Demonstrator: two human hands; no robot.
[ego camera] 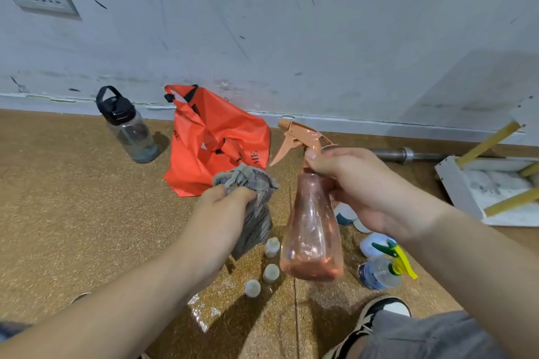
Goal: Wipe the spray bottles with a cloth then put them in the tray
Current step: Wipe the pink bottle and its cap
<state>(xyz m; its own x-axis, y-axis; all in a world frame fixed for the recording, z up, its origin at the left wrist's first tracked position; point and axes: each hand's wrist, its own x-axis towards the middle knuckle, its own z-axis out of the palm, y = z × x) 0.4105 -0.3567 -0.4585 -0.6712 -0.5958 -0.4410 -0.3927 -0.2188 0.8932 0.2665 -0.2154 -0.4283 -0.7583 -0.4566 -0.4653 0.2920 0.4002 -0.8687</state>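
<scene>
My right hand (364, 186) grips the neck of a pink see-through spray bottle (312, 230) and holds it upright above the floor, its nozzle pointing left. My left hand (224, 213) is closed on a grey crumpled cloth (250, 198), just left of the bottle and not touching it. On the floor to the right lie a clear spray bottle with a yellow and green trigger (385, 268) and a white one (372, 243) behind it. A white tray with yellow bars (455, 181) stands at the far right.
Three small white dropper bottles (271, 271) stand on the brown floor under my hands. An orange bag (215, 140) and a dark water bottle (128, 125) sit by the wall. A metal bar (408, 153) lies along the wall. My shoe (382, 312) is at the bottom right.
</scene>
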